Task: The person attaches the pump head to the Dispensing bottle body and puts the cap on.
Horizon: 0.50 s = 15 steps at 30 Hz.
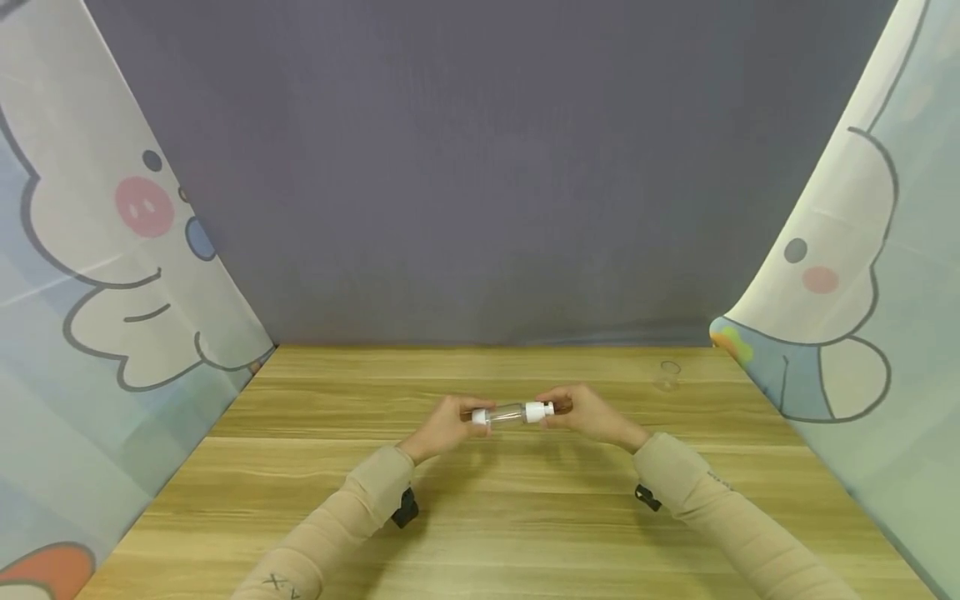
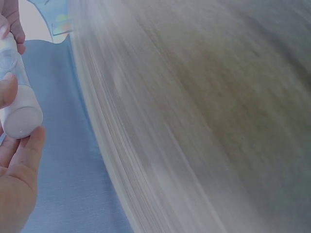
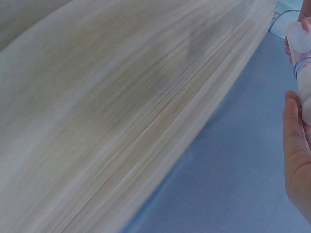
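A small clear pump bottle (image 1: pixel 507 414) lies sideways between my two hands in the head view, raised over the table. Its left end is a white base (image 2: pixel 23 121), which my left hand (image 1: pixel 447 427) grips with thumb and fingers. At the other end, my right hand (image 1: pixel 588 414) holds the white pump top (image 1: pixel 538 411) between thumb and fingers. In the right wrist view, only part of the right hand (image 3: pixel 297 155) shows at the right edge, with the pump end just above it.
A clear, cup-like cap (image 1: pixel 667 379) stands at the back right of the wooden table (image 1: pixel 525 517). Behind the table rises a grey wall (image 1: pixel 487 183). Printed cartoon curtains (image 1: pixel 90 333) close off both sides. Dark wrist devices (image 1: pixel 406 508) sit under the sleeves.
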Each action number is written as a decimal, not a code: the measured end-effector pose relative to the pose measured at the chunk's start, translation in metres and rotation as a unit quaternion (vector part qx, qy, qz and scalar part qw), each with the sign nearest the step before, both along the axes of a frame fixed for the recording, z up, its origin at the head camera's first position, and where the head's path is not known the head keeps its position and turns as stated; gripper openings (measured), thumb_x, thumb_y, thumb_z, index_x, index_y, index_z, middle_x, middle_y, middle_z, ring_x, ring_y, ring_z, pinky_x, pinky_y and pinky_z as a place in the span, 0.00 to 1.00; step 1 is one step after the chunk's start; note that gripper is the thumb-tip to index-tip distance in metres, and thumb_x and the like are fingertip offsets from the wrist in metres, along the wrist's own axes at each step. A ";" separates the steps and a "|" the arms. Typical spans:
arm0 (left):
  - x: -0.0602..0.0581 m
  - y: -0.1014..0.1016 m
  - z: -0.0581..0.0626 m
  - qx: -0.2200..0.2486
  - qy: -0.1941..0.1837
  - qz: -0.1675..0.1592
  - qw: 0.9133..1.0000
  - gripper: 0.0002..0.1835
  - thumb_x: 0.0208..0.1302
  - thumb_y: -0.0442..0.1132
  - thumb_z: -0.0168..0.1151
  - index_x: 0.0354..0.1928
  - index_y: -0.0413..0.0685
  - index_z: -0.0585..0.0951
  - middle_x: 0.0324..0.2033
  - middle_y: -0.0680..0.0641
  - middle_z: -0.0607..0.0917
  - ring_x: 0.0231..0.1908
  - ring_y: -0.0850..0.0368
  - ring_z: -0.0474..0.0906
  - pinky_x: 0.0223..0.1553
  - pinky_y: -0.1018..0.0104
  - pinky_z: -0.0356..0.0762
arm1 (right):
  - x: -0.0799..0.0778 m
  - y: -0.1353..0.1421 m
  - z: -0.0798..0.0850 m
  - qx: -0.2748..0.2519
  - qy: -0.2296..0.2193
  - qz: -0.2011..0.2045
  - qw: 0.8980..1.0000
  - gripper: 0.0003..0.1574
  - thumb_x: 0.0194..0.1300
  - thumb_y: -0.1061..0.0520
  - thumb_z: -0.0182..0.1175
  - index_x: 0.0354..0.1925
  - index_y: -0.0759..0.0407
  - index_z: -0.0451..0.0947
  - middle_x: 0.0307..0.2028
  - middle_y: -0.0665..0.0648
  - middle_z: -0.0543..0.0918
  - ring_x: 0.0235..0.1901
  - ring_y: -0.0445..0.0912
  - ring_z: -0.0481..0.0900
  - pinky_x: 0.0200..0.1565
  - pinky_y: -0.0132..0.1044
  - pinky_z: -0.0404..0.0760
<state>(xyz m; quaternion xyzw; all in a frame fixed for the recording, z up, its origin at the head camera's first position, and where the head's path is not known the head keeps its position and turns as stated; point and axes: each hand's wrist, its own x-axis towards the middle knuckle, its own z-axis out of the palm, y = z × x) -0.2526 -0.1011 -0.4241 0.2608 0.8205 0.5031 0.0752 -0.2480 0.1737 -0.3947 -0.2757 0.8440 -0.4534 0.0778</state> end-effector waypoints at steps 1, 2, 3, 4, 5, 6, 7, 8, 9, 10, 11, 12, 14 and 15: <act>0.000 0.000 0.000 0.000 -0.001 0.001 1.000 0.22 0.63 0.28 0.67 0.59 0.31 0.79 0.57 0.32 0.80 0.57 0.34 0.77 0.56 0.51 0.80 | 0.000 0.000 -0.001 -0.001 -0.003 0.001 1.000 0.23 0.64 0.65 0.67 0.55 0.77 0.77 0.45 0.66 0.85 0.42 0.51 0.84 0.43 0.41 0.87; 0.001 0.000 0.000 0.000 0.001 0.000 1.000 0.21 0.63 0.27 0.67 0.59 0.31 0.79 0.57 0.32 0.80 0.57 0.34 0.77 0.56 0.52 0.80 | 0.000 0.000 -0.001 -0.001 -0.006 0.001 1.000 0.23 0.65 0.65 0.67 0.55 0.77 0.77 0.45 0.66 0.85 0.42 0.51 0.84 0.42 0.41 0.87; 0.001 0.000 -0.001 0.000 0.002 0.001 1.000 0.21 0.62 0.27 0.67 0.58 0.31 0.80 0.57 0.32 0.80 0.57 0.35 0.77 0.56 0.52 0.80 | 0.000 -0.001 -0.002 -0.002 -0.008 0.001 1.000 0.23 0.65 0.65 0.67 0.56 0.77 0.77 0.44 0.65 0.85 0.41 0.50 0.84 0.42 0.41 0.87; 0.001 0.000 -0.001 0.000 0.003 0.002 1.000 0.22 0.62 0.27 0.67 0.58 0.30 0.80 0.56 0.32 0.81 0.57 0.35 0.78 0.56 0.53 0.80 | 0.001 -0.001 -0.003 -0.002 -0.009 0.004 1.000 0.24 0.65 0.65 0.67 0.56 0.77 0.77 0.44 0.65 0.85 0.41 0.49 0.84 0.41 0.41 0.87; 0.001 0.001 -0.002 0.002 0.002 0.001 1.000 0.22 0.62 0.27 0.67 0.58 0.30 0.80 0.56 0.32 0.81 0.56 0.35 0.78 0.55 0.54 0.80 | 0.001 -0.001 -0.003 -0.001 -0.008 0.006 1.000 0.24 0.65 0.64 0.67 0.56 0.77 0.77 0.44 0.65 0.85 0.40 0.49 0.84 0.41 0.41 0.87; 0.001 0.001 -0.002 0.002 0.004 0.002 1.000 0.21 0.61 0.26 0.67 0.58 0.29 0.80 0.56 0.32 0.81 0.56 0.35 0.78 0.55 0.54 0.80 | 0.001 -0.001 -0.003 0.000 -0.009 0.005 1.000 0.24 0.65 0.64 0.67 0.56 0.76 0.77 0.43 0.64 0.85 0.39 0.48 0.84 0.41 0.42 0.87; 0.001 0.001 -0.003 0.004 0.002 0.002 1.000 0.22 0.61 0.26 0.67 0.58 0.29 0.80 0.56 0.31 0.81 0.56 0.35 0.78 0.55 0.55 0.81 | 0.002 -0.001 -0.004 0.002 -0.010 0.004 1.000 0.24 0.66 0.64 0.67 0.56 0.76 0.77 0.43 0.63 0.85 0.39 0.47 0.83 0.40 0.43 0.87; 0.001 0.001 -0.003 0.004 0.002 0.002 1.000 0.22 0.61 0.26 0.67 0.57 0.29 0.80 0.56 0.31 0.81 0.56 0.35 0.78 0.55 0.55 0.81 | 0.002 -0.001 -0.004 0.003 -0.010 0.003 1.000 0.23 0.66 0.63 0.67 0.56 0.75 0.78 0.42 0.62 0.85 0.38 0.46 0.83 0.40 0.43 0.87; 0.001 0.001 -0.003 0.003 0.000 0.003 1.000 0.22 0.61 0.26 0.68 0.58 0.29 0.80 0.56 0.31 0.81 0.56 0.35 0.78 0.55 0.55 0.81 | 0.002 -0.002 -0.004 0.005 -0.011 0.002 1.000 0.23 0.66 0.63 0.67 0.56 0.75 0.78 0.41 0.61 0.86 0.37 0.46 0.82 0.40 0.44 0.86; 0.001 0.000 -0.003 0.005 -0.001 0.002 1.000 0.22 0.61 0.26 0.68 0.57 0.29 0.80 0.56 0.31 0.80 0.56 0.35 0.78 0.54 0.55 0.81 | 0.002 -0.002 -0.004 0.005 -0.010 0.003 1.000 0.23 0.66 0.62 0.66 0.56 0.75 0.78 0.41 0.60 0.86 0.37 0.45 0.82 0.39 0.44 0.86; 0.001 0.000 -0.002 0.005 0.000 0.001 1.000 0.22 0.61 0.26 0.68 0.57 0.29 0.79 0.56 0.31 0.80 0.56 0.34 0.78 0.54 0.55 0.81 | 0.002 -0.002 -0.004 0.006 -0.011 0.001 1.000 0.23 0.67 0.62 0.66 0.56 0.75 0.78 0.40 0.60 0.86 0.36 0.45 0.82 0.39 0.43 0.86; 0.000 0.000 -0.002 0.006 0.000 0.000 1.000 0.22 0.61 0.26 0.68 0.57 0.28 0.79 0.56 0.30 0.80 0.56 0.34 0.78 0.54 0.55 0.81 | 0.001 -0.002 -0.004 0.007 -0.012 -0.001 1.000 0.24 0.67 0.62 0.66 0.56 0.75 0.78 0.40 0.59 0.86 0.36 0.44 0.82 0.39 0.43 0.86; 0.000 -0.001 -0.001 0.007 -0.003 -0.001 1.000 0.22 0.61 0.26 0.67 0.58 0.29 0.79 0.57 0.30 0.80 0.57 0.33 0.77 0.54 0.54 0.81 | 0.001 -0.003 -0.003 0.007 -0.010 -0.001 1.000 0.24 0.67 0.61 0.66 0.56 0.75 0.77 0.40 0.60 0.86 0.36 0.44 0.82 0.38 0.41 0.86; 0.000 -0.001 -0.001 0.009 -0.006 -0.001 1.000 0.22 0.61 0.26 0.67 0.58 0.29 0.79 0.57 0.31 0.79 0.57 0.33 0.77 0.53 0.54 0.82 | 0.000 -0.003 -0.003 0.007 -0.009 -0.001 1.000 0.24 0.67 0.61 0.66 0.56 0.76 0.77 0.40 0.60 0.86 0.36 0.44 0.82 0.38 0.41 0.86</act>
